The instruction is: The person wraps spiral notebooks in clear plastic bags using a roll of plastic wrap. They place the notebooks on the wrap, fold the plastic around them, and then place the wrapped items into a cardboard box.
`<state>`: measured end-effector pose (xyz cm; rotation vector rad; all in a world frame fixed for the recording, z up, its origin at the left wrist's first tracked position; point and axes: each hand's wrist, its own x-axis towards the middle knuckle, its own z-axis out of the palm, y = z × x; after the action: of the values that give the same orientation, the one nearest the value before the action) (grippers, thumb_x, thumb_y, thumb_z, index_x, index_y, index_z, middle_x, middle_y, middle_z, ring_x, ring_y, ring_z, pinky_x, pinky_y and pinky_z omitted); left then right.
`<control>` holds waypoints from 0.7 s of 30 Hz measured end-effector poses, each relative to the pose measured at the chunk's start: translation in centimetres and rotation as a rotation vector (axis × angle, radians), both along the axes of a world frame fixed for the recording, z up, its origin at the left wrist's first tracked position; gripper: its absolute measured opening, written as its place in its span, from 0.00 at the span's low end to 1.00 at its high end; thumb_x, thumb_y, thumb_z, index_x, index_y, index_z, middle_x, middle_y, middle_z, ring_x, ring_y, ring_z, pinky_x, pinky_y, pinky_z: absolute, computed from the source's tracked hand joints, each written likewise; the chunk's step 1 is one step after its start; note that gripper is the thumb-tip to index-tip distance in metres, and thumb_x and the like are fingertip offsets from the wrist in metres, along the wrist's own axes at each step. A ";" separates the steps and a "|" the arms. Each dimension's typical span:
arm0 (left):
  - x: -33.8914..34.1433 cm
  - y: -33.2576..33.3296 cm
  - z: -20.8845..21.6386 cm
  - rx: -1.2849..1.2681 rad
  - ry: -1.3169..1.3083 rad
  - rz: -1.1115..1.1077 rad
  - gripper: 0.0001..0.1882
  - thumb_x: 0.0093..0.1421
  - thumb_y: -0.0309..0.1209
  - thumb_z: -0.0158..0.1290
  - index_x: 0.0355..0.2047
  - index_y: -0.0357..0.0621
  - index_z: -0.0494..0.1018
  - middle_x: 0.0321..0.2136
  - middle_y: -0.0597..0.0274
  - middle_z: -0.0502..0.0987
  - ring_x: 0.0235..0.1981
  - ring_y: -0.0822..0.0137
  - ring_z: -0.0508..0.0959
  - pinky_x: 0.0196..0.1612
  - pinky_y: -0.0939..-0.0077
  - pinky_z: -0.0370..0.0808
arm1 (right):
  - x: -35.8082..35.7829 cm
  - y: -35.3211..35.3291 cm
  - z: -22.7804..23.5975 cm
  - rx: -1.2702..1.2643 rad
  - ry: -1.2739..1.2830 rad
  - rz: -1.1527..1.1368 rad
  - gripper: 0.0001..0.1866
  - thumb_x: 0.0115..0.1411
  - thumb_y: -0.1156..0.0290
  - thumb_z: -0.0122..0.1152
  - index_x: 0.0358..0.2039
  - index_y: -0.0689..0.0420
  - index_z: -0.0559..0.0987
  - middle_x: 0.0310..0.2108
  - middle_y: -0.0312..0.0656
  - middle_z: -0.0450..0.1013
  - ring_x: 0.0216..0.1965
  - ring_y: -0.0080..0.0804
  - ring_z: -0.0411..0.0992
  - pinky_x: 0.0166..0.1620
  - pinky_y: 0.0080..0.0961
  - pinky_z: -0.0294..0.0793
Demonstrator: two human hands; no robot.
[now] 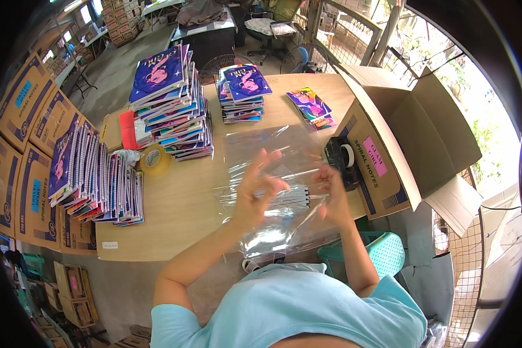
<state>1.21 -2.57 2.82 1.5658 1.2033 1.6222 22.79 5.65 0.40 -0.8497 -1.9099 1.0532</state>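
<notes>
Along the left edge of the table point(177, 229), a row of notebooks point(98, 177) is lined up, with stacked cartons point(23, 145) placed beyond it. A notebook stack point(177, 124) is set toward the far left corner, a tape roll point(153, 160) before it. To its right, a second stack point(242, 108) is placed by the far edge, then a small pile point(311, 108) toward the far right corner. At the right edge an open carton point(377, 165) is stood, a tape dispenser point(337, 159) just left of it. Plastic sheets point(290, 223) are spread mid-table, over the near edge.
</notes>
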 end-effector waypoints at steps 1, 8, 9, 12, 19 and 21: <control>-0.9 1.2 0.1 0.023 -0.025 0.047 0.16 0.57 0.37 0.60 0.44 0.46 0.77 0.60 0.53 0.65 0.66 0.56 0.58 0.64 0.54 0.53 | 0.0 -1.4 1.1 0.253 -0.152 -0.009 0.50 0.38 0.55 0.78 0.61 0.49 0.64 0.46 0.53 0.71 0.52 0.46 0.68 0.52 0.39 0.69; -2.3 4.5 2.1 -0.344 -0.073 -0.069 0.34 0.56 0.29 0.61 0.62 0.44 0.60 0.39 0.52 0.79 0.41 0.61 0.79 0.47 0.69 0.75 | -3.9 -2.4 1.3 0.227 0.227 -0.057 0.14 0.47 0.71 0.73 0.36 0.56 0.82 0.55 0.51 0.66 0.60 0.48 0.60 0.61 0.43 0.58; -1.9 4.1 4.8 -0.188 -0.360 -0.110 0.38 0.54 0.29 0.64 0.63 0.45 0.59 0.34 0.54 0.80 0.35 0.63 0.80 0.43 0.72 0.77 | -3.0 -1.9 1.3 0.150 0.344 -0.072 0.16 0.46 0.70 0.73 0.37 0.57 0.81 0.56 0.51 0.66 0.60 0.47 0.61 0.61 0.42 0.58; -4.7 1.8 7.0 0.162 -0.252 0.109 0.40 0.47 0.37 0.69 0.59 0.46 0.63 0.44 0.53 0.75 0.49 0.60 0.74 0.52 0.61 0.73 | 0.4 -2.2 0.7 0.137 0.306 -0.040 0.24 0.43 0.66 0.77 0.41 0.59 0.78 0.57 0.51 0.64 0.62 0.48 0.59 0.63 0.43 0.56; -3.3 -2.3 -3.4 -0.347 0.497 0.042 0.20 0.42 0.35 0.70 0.33 0.45 0.74 0.50 0.49 0.72 0.54 0.54 0.70 0.52 0.58 0.69 | -1.4 -1.9 -4.1 0.155 -0.042 -0.001 0.15 0.46 0.75 0.74 0.34 0.59 0.79 0.64 0.50 0.54 0.60 0.48 0.62 0.60 0.39 0.63; -3.2 -1.2 -4.3 -0.356 0.389 0.096 0.16 0.42 0.30 0.69 0.25 0.42 0.71 0.42 0.50 0.76 0.46 0.57 0.75 0.44 0.63 0.72 | -1.9 -0.8 -5.3 0.029 0.027 -0.046 0.11 0.45 0.78 0.73 0.29 0.59 0.80 0.62 0.49 0.56 0.58 0.45 0.65 0.57 0.37 0.68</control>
<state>-2.03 -3.78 -1.49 1.6473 1.6871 1.1007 20.86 4.87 -4.88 -0.8546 -1.8708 1.0022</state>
